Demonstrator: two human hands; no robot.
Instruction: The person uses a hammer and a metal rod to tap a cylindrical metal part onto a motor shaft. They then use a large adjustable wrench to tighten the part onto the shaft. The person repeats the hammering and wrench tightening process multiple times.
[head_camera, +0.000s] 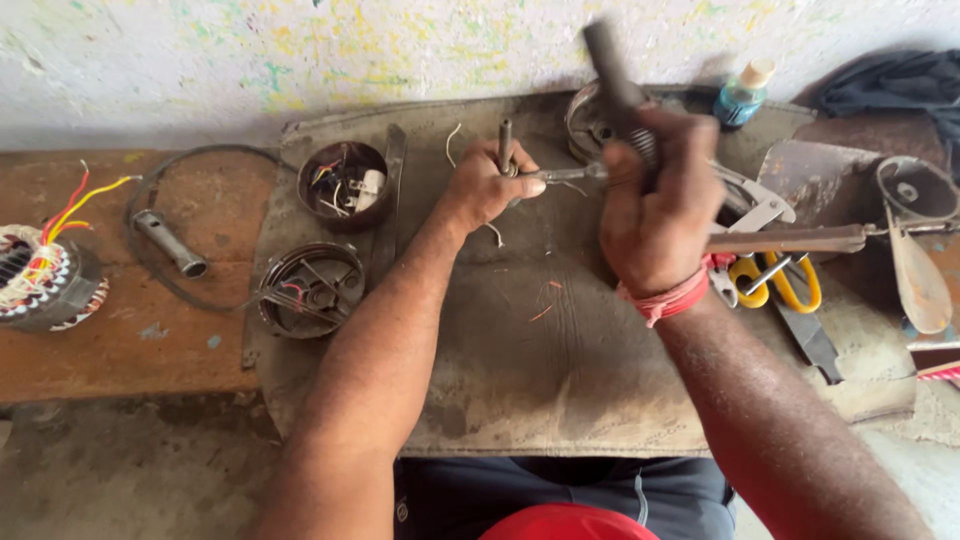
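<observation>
Two hands over the bench: left hand (487, 185) clamped on an upright rod (505, 145) mid-mat (540, 380) to steady it, right hand (655, 205) fisted round a raised tool handle (612, 70), pliers (560, 174) between them.

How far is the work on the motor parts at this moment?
Already apart: two round housings lie open on the mat, and a wound stator rests on the bench. In hand: the left hand holds a short metal shaft upright, while the right hand grips a raised dark tool handle. Left: nothing looks reassembled yet.
</observation>
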